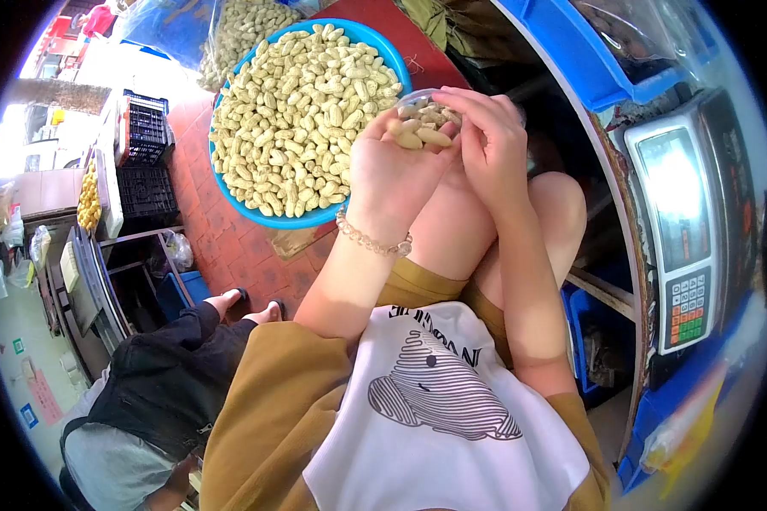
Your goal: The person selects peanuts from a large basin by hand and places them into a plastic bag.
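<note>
My left hand (pixel 392 175), with a beaded bracelet at its wrist, is turned palm up with several peanuts (pixel 424 136) on its fingers. Against it, my right hand (pixel 492 136) holds the rim of a clear plastic container (pixel 419 100) that has more peanuts in or behind it. Both hands are close together above my knees, at the right edge of a round blue basin (pixel 400 64) heaped with unshelled peanuts (pixel 298 119).
A scale (pixel 686 221) and blue trays (pixel 571 51) stand on the right. Black crates (pixel 145 128) are at the left. A person in dark clothes (pixel 158 366) is at the lower left. A clear bag of peanuts (pixel 245 34) lies behind the basin.
</note>
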Demonstrator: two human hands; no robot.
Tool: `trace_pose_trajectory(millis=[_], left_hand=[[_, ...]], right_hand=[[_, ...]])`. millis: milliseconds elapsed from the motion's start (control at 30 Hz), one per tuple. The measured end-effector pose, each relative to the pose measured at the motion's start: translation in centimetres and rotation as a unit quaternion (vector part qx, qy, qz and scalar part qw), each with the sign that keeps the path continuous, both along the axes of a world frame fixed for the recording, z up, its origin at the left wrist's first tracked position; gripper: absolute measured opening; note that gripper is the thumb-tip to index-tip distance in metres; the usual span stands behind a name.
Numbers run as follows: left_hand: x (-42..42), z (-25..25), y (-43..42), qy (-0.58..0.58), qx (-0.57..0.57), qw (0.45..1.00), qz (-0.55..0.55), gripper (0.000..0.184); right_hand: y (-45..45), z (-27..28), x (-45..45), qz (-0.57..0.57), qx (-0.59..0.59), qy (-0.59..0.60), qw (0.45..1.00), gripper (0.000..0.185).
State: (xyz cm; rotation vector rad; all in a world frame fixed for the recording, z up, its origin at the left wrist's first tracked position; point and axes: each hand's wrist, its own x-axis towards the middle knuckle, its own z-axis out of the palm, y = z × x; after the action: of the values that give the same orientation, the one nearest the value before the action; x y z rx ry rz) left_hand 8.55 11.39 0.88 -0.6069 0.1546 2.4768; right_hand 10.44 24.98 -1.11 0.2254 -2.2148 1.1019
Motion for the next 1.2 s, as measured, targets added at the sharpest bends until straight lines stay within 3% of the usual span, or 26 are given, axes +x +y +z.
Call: trace_pose_trajectory(millis=[267,467,500,567,600,667,733,800,833,933,967,1067,1100,1167,1200], left_hand=[[1.5,2.1,-0.6,0.042,0.039,0.998,-0.017,0.037],[3.1,3.1,-3.3,0.134,-0.087,0.986,-0.046,0.030],[3.3,3.3,-3.8,0.234,-0.271,0.932,-0.064,0.028],[3.3,3.5,-4.6,0.399,-0.574,0.710,-0.084,0.025],[3.3,3.5,-5.0,0.439,-0.700,0.559,-0.078,0.024],[2.2,2.6,-5.3,0.478,-0.844,0.237,-0.043,0.022],[1.5,2.0,-5.3,0.471,-0.836,0.264,-0.099,0.027],[1.1,2.0,-4.8,0.460,-0.820,0.301,-0.158,0.030],[1.0,1.8,-4.7,0.473,-0.836,0.220,-0.171,0.028],[1.5,1.9,-4.4,0.465,-0.851,0.124,-0.210,0.029],[1.5,2.2,-4.3,0.438,-0.847,0.146,-0.264,0.023],[1.1,1.0,-4.7,0.496,-0.830,0.220,-0.129,0.014],[1.1,2.2,-4.6,0.507,-0.798,0.305,-0.115,0.007],[1.3,3.9,-4.2,0.508,-0.774,0.371,-0.072,0.005],[1.4,4.2,-4.1,0.506,-0.761,0.403,-0.050,0.005]], right_hand=[[0.3,-0.2,-0.1,-0.025,-0.016,0.016,0.999,0.029],[0.3,-0.2,0.2,-0.020,-0.069,-0.023,0.997,0.013],[0.2,0.2,0.4,-0.021,-0.087,-0.038,0.995,0.011],[0.2,0.3,0.5,-0.034,-0.102,-0.035,0.994,0.011],[0.3,0.1,0.3,-0.046,-0.097,-0.017,0.994,0.012],[0.5,-0.3,0.0,-0.069,-0.090,0.009,0.994,0.015],[0.9,-0.6,-0.2,-0.090,-0.085,0.022,0.992,0.017],[1.5,-0.2,0.5,-0.125,-0.049,-0.089,0.987,0.012],[1.7,0.0,0.7,-0.143,-0.030,-0.145,0.979,0.010],[2.3,-0.1,0.9,-0.131,-0.126,-0.206,0.962,0.009],[2.5,0.0,0.8,-0.132,-0.148,-0.176,0.964,0.010],[2.7,0.1,0.7,-0.156,-0.165,-0.061,0.972,0.012],[2.7,0.2,0.8,-0.176,-0.137,-0.005,0.975,0.012],[3.1,-0.1,0.7,-0.205,-0.117,0.096,0.967,0.011],[3.2,0.1,0.7,-0.198,-0.137,0.088,0.966,0.011]])
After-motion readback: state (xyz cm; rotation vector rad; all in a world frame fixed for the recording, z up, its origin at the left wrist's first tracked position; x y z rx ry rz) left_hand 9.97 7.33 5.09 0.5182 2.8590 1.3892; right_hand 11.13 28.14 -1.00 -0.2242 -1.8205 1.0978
